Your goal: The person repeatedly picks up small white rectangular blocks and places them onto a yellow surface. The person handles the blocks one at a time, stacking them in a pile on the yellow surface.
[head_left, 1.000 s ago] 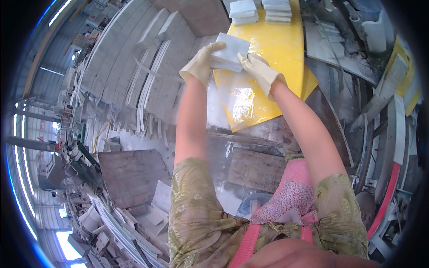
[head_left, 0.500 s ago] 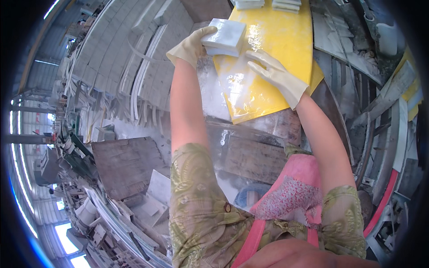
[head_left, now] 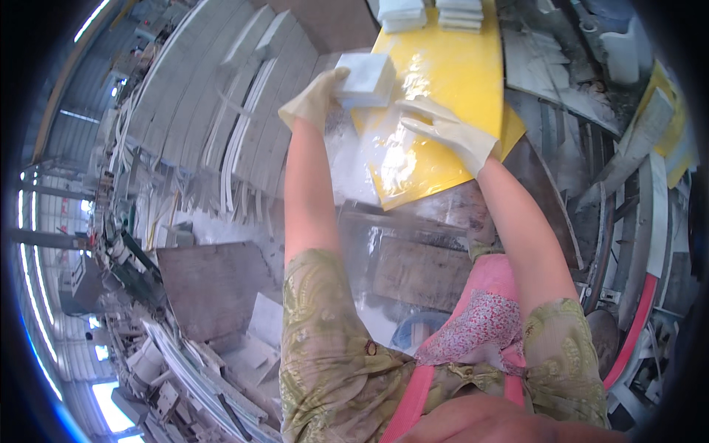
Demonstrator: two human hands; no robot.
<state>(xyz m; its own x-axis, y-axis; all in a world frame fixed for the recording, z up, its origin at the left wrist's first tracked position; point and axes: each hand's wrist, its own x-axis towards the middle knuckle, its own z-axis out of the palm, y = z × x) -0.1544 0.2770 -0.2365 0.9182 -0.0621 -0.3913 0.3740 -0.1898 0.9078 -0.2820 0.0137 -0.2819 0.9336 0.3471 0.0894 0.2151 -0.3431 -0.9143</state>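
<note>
My left hand [head_left: 316, 100], in a cream rubber glove, is closed on the left side of a small stack of white square stone tiles [head_left: 366, 74]. The stack is over the left edge of a wet, shiny yellow sheet [head_left: 443, 81]. My right hand [head_left: 441, 127], gloved the same way, is over the sheet just right of and nearer than the stack. Its fingers are stretched out and slightly apart, with nothing in them. Whether its fingertips touch the sheet I cannot tell. The underside of the tile stack is hidden.
Two more tile stacks [head_left: 459, 15] stand at the sheet's far end. Long grey stone slabs [head_left: 185, 81] lean on the left. Brown boards [head_left: 214, 288] and stone offcuts [head_left: 260, 325] lie near left. At the right are a white plastic container [head_left: 620, 55] and more slabs.
The view has shifted, showing more of the far tile stacks. My left hand still holds its stack, and my right hand stays open close to it.
</note>
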